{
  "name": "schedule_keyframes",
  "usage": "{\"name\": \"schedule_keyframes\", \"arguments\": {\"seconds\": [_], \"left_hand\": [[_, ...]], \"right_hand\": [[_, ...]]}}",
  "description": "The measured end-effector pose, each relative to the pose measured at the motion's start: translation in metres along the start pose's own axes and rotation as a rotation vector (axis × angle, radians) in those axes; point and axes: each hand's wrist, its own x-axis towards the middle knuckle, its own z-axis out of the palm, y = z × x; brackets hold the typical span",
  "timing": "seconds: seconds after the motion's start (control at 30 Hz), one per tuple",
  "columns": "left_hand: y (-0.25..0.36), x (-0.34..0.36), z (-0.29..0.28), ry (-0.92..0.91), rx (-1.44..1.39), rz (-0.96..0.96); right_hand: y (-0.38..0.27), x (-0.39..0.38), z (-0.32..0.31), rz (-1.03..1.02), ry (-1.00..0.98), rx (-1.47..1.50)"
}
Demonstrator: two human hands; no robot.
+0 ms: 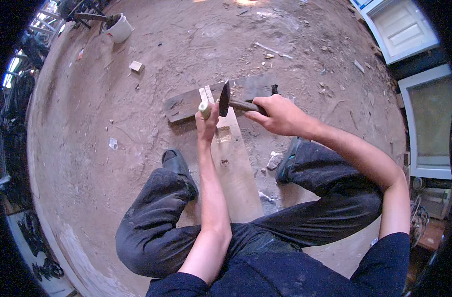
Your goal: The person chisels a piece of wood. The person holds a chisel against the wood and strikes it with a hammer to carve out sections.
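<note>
The floor (77,148) is brown and dusty, with little scraps and chips spread over it; a white bucket (119,30) stands far off at the upper left, and a small wood block (137,66) lies nearer than it; white framed panels (406,29) stand at the right edge. A long pale plank (240,188) runs away from the person between the two legs; its far end lies across a dark board (186,105) that goes sideways on the floor; a rough patch (224,134) shows in the plank, just this side of the hands. The left hand (207,127) is over the far part of the plank, with its fingers shut around a pale round handle (204,110); the top of the handle pokes up, but what is below it is hidden. The right hand (276,116) has its fingers wrapped around a hammer (226,99); the dark head is just beside the left hand, and I cannot tell if they touch. The person wears dark trousers (156,222); one dark shoe (179,171) is on each side of the plank.
</note>
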Motion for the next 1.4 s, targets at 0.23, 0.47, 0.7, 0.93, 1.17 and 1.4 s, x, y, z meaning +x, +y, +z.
{"name": "schedule_keyframes", "arguments": {"seconds": [0.23,0.47,0.7,0.93,1.17,1.4], "left_hand": [[-0.009,0.02,-0.002,-0.256,0.161,0.098],[0.012,0.013,0.005,-0.246,0.171,0.074],[0.012,0.01,0.021,-0.176,0.258,0.023],[-0.016,-0.006,0.043,-0.106,0.417,0.387],[-0.043,-0.019,0.046,-0.075,0.674,0.661],[-0.027,-0.034,0.066,0.182,0.625,0.446]], "right_hand": [[0.016,-0.004,-0.007,0.005,0.068,0.0],[0.013,-0.004,-0.013,0.045,0.035,0.078],[0.009,-0.003,-0.026,0.063,0.064,0.011],[-0.006,-0.011,-0.025,-0.006,0.029,0.128],[-0.002,-0.042,-0.019,-0.172,0.111,0.101],[0.058,-0.031,0.025,0.14,-0.048,-0.025]]}}
